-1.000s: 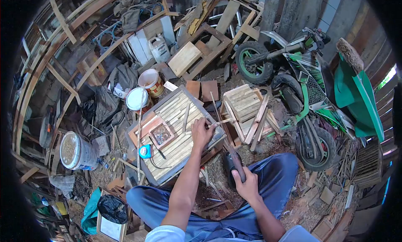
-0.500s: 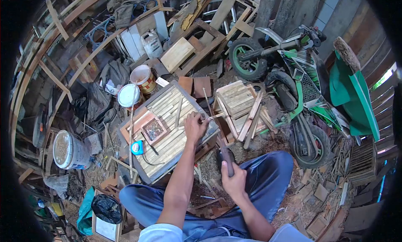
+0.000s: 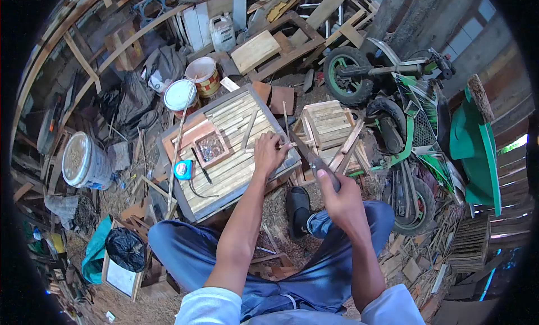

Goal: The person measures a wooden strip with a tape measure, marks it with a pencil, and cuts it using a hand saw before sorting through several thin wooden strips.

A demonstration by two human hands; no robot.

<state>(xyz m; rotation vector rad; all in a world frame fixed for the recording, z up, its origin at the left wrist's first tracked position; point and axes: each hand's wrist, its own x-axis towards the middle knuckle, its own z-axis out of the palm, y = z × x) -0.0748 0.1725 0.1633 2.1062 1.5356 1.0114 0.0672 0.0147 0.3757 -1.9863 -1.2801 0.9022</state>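
Note:
My left hand (image 3: 270, 153) is closed near the right edge of the wooden slatted work table (image 3: 233, 173), its fingers pinching a thin wood strip (image 3: 291, 146) that points off to the right. My right hand (image 3: 341, 200) grips the dark handle of a long-bladed hand tool (image 3: 306, 152), its blade slanting up and left beside the strip. Whether the blade has teeth cannot be made out. On the table lie a small wooden box of metal bits (image 3: 210, 147), a blue tape measure (image 3: 182, 170), a black marker-like stick (image 3: 200, 165) and a loose slat (image 3: 250, 128).
A slatted wooden stool (image 3: 330, 125) with loose wood pieces stands to the right, before a green motorbike (image 3: 404, 123) and a green wheelbarrow (image 3: 471, 148). Buckets (image 3: 181, 94) sit behind the table, another bucket (image 3: 84, 159) at left. Scrap wood and shavings cover the floor.
My right hand has raised the long-bladed tool from beside my knee up to the table's right edge, near the strip. My left hand keeps its pinch. The view has shifted slightly.

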